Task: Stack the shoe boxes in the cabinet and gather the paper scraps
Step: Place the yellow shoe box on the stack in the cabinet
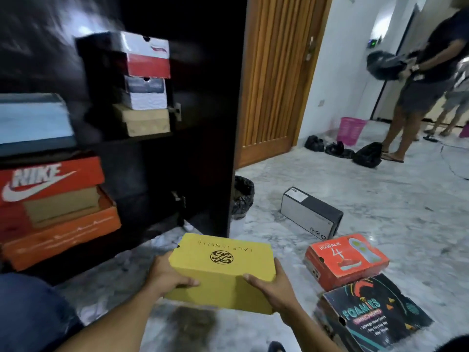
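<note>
Stacking step here: left hand [170,275] and right hand [272,288] clamp the yellow box [223,270] by its ends, next it probably needs lifting into the cabinet [203,123].

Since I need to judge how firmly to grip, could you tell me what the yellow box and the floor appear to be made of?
The yellow box looks like matte cardboard: dull printed surface, folded lid edges. The floor looks like polished marble or marble-look tile: grey veining, glossy reflections.
</note>
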{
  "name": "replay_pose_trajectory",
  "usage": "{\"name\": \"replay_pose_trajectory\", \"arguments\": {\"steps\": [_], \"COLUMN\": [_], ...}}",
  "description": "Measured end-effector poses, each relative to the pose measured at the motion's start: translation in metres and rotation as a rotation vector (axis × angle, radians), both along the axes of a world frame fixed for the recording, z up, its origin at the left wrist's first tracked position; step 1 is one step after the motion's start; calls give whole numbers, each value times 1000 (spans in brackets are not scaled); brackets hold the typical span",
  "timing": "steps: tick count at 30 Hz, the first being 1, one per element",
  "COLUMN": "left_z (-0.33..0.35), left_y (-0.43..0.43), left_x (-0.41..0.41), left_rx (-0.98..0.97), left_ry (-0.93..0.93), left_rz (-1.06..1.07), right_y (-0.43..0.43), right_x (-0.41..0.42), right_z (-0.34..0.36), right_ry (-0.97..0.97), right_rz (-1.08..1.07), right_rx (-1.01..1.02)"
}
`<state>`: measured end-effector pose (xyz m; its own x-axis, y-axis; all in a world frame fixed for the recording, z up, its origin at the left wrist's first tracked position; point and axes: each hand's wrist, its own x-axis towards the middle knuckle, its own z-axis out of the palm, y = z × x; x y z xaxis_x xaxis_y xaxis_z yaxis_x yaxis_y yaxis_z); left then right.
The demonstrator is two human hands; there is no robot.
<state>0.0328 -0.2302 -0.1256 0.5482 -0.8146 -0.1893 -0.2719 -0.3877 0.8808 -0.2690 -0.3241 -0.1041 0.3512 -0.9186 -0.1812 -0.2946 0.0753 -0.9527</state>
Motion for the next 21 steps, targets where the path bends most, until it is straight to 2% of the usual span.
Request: {"name": "replay_pose_trajectory", "arguments": {"steps": [11,16,21], "left_z": [86,197,276], "left_y": [139,174,173], "left_x": [126,134,172], "left_rx": [-63,-87,-155], "left_ry": [-256,-426,-555], "left_rz": [457,586,678], "right_y": [30,30,17], "right_x": [187,262,324], "right_z": [74,125,194], "right_ry": [-302,-400,-515], "right_rz": [405,493,560], "right_rx": [-157,-176,-269]}}
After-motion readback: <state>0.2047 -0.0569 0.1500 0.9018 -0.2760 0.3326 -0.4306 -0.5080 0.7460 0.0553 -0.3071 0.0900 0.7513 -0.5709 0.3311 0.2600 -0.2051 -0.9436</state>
